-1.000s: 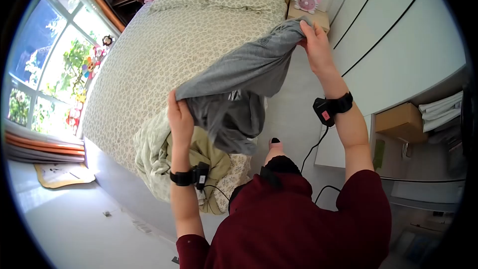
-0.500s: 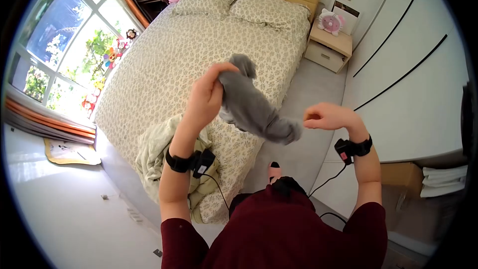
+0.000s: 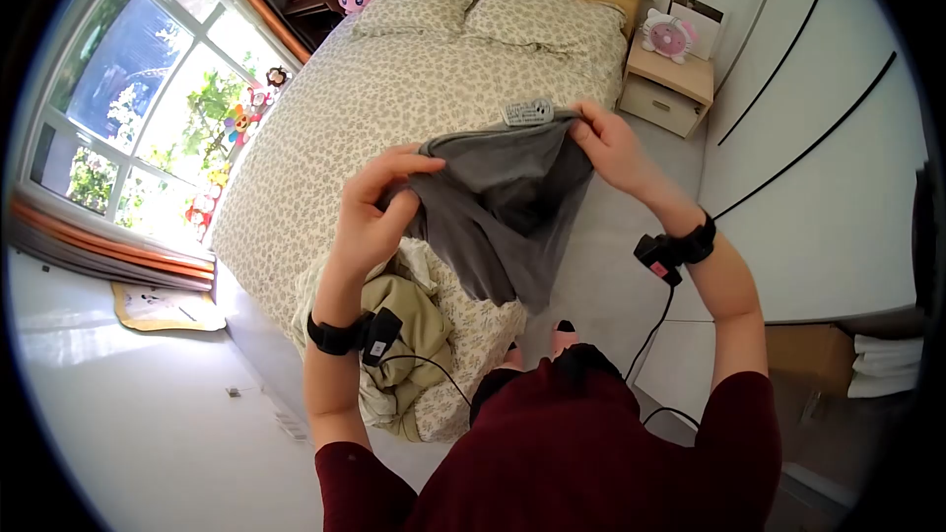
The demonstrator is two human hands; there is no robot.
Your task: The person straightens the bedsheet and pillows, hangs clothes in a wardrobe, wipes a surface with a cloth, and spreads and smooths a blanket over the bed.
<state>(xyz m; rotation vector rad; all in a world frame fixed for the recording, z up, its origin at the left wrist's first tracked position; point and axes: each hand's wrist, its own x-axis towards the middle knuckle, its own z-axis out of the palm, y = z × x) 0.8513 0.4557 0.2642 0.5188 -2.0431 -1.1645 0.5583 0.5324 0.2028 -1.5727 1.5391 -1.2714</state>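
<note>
A grey cloth garment [image 3: 503, 217] hangs between my two hands over the near right part of the bed, its top edge stretched and its opening facing me. A whitish printed label [image 3: 529, 113] stands up from that edge. My left hand [image 3: 379, 202] pinches the garment's left end between thumb and fingers. At the upper right corner, my right hand [image 3: 611, 148] grips the edge with its fingers closed. Below the garment, a crumpled pile of olive-green and pale clothes [image 3: 404, 325] lies on the bed's near corner.
The bed [image 3: 325, 138] has a patterned cover and two pillows [image 3: 424, 5]. A nightstand [image 3: 665, 89] with a pink and white clock stands at its right. White wardrobe doors [image 3: 818, 197] line the right side. Toys hang by the window [image 3: 128, 79]. Black cables run from my wrist straps.
The garment was held stretched diagonally, then hung bunched from my left hand while my right hand was free. Now my right hand grips it again, and its top edge is spread between both hands.
</note>
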